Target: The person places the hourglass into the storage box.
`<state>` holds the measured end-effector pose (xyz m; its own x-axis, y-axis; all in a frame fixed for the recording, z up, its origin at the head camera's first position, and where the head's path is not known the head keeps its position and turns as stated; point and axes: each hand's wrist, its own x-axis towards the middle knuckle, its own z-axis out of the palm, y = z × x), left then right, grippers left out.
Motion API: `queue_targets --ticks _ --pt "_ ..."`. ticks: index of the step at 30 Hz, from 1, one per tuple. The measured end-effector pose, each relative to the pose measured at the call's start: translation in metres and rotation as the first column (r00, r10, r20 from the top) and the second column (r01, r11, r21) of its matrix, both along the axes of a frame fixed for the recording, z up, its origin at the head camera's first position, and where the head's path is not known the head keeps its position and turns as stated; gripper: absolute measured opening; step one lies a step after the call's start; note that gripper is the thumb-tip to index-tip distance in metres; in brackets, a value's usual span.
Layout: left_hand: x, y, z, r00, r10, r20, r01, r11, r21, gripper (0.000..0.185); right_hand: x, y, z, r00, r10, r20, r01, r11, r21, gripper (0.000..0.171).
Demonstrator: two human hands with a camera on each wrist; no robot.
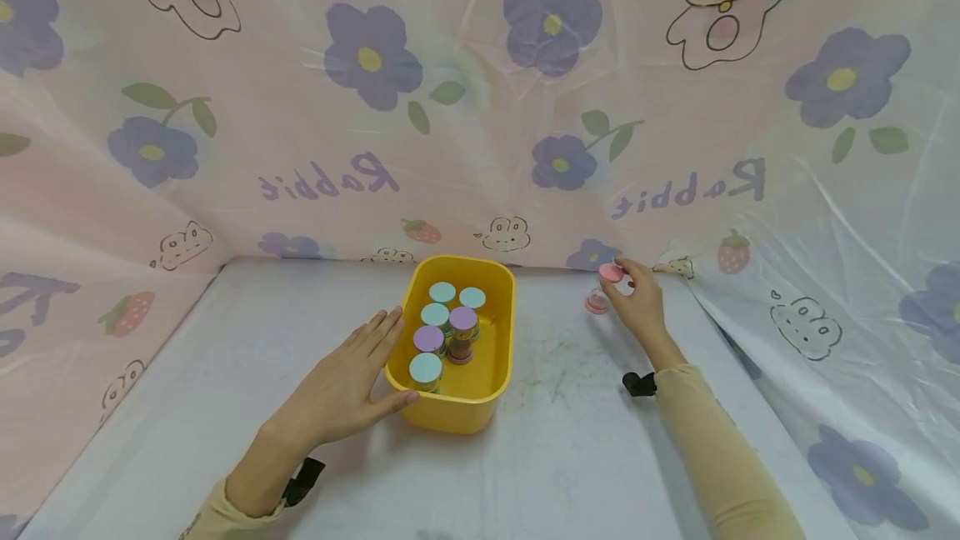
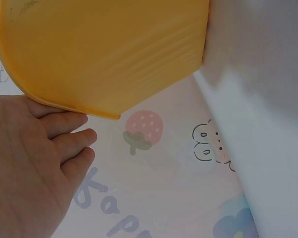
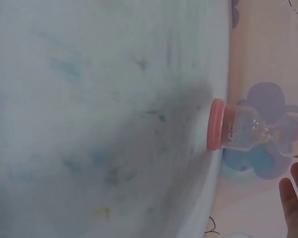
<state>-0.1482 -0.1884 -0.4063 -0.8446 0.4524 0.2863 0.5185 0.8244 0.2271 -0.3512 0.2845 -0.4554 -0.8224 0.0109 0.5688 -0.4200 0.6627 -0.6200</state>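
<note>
A pink-capped hourglass (image 3: 241,128) with clear bulbs is at my right. Thumb and fingers of my right hand (image 1: 636,300) pinch its upper pink cap (image 1: 611,273). The lower cap (image 1: 597,303) is down at the white table, close to the back wall. My left hand (image 1: 337,390) lies along the left side of a yellow bin (image 1: 498,357), fingers straight against its rim and thumb at the front corner. In the left wrist view, the fingers (image 2: 72,144) of that hand stretch out by the rim. Inside the bin stand several hourglasses with light blue caps (image 1: 426,368) and purple caps (image 1: 462,319).
A pale curtain (image 1: 465,123) with flowers and rabbits hangs behind the table and along both sides. The white tabletop (image 1: 562,440) has faint smudges and lies between the bin and my right arm. Each wrist has a black strap piece (image 1: 639,384).
</note>
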Motion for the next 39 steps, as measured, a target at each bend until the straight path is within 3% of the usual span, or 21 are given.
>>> queue_targets --ticks 11,23,31,39 --pt "0.000 0.001 0.000 1.000 -0.009 -0.021 0.009 1.000 0.006 0.098 -0.002 0.001 -0.005 0.999 -0.011 0.048 0.011 1.000 0.004 0.049" --pt "-0.001 0.001 0.002 1.000 -0.004 0.015 0.004 1.000 -0.010 0.098 -0.006 0.002 -0.006 0.998 0.009 0.055 -0.008 1.000 -0.014 0.045" --pt "0.000 0.001 0.001 1.000 -0.005 -0.006 0.005 1.000 -0.002 0.098 0.001 0.000 -0.006 0.998 0.012 0.055 -0.011 1.000 -0.018 0.044" --pt "0.001 0.001 0.002 1.000 0.005 0.003 -0.005 1.000 -0.007 0.101 0.016 -0.010 0.003 0.999 0.045 -0.003 -0.045 0.998 -0.033 0.043"
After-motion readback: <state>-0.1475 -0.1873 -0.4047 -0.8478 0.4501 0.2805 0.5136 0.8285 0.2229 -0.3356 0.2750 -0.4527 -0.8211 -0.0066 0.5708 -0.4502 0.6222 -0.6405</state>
